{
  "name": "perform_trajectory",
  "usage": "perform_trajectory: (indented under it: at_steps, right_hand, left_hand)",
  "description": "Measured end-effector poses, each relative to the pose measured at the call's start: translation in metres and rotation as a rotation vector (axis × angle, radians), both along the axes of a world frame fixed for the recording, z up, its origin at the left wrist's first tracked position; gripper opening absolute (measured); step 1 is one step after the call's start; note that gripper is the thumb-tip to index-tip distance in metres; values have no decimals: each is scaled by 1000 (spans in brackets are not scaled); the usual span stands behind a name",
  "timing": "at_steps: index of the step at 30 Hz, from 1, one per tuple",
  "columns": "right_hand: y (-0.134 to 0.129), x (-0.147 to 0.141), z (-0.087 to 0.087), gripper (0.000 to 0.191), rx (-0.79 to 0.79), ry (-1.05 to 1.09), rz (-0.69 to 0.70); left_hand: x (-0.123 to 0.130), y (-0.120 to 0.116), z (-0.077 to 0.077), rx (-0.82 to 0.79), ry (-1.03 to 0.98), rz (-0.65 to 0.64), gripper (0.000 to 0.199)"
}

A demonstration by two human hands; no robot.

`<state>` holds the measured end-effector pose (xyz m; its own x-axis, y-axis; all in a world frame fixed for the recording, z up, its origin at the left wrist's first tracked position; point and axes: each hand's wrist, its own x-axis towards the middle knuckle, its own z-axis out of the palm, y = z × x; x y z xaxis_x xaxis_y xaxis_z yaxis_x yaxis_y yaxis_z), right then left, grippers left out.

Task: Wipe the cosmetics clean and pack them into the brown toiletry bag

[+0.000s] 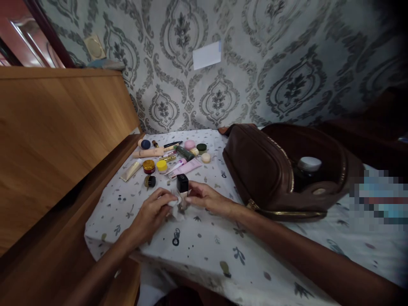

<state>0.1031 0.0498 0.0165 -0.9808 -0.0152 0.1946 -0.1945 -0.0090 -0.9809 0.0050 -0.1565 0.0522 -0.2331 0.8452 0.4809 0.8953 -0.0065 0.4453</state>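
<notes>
A small bottle with a square black cap (pixel 182 183), which looks like a foundation bottle, is upright low over the patterned cloth. My right hand (pixel 208 198) has its thumb and fingers closed on it from the right. In my left hand (pixel 153 213), the fingers are pinched on a crumpled white tissue (pixel 176 211). The tissue is pressed against the bottle's left side and hides part of it. Just beyond lie a small dark-capped jar (pixel 149 182), a yellow-lidded jar (pixel 162 166), an amber jar (pixel 148 166) and a pink tube (pixel 188 168).
A brown leather bag (pixel 255 165) stands unzipped on the right, with a white-lidded jar (pixel 309 164) inside. More cosmetics, including a dark green tube (pixel 184 153), a beige tube (pixel 148 153) and a pink egg-shaped item (pixel 189 145), lie farther back. A wooden panel (pixel 63 140) borders the left.
</notes>
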Motion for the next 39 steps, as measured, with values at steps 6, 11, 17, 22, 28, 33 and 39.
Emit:
perform_trajectory:
  at_steps: [6, 11, 17, 22, 28, 33, 39]
  right_hand:
    - [-17, -10, -4, 39, 129, 13, -143]
    - [-24, -14, 1, 30, 225, 25, -212]
    - [-21, -17, -4, 36, 107, 13, -124]
    - [-13, -17, -7, 32, -131, -11, 0]
    - [-9, -14, -6, 33, -224, -25, 9]
    - [-11, -17, -9, 45, -146, -74, -55]
    - [-16, -20, -14, 40, -108, -53, -134]
  left_hand:
    - [2, 4, 25, 216, 118, 135, 25]
    - [-1, 12, 25, 238, 391, 144, 31]
    - [-8, 12, -4, 302, 585, 173, 33]
    - [-6, 7, -31, 199, 540, 118, 33]
    - [-6, -3, -35, 46, 400, 35, 43]
    - [-7, -10, -31, 5, 273, -31, 41]
    - [1, -4, 1, 171, 203, 127, 34]
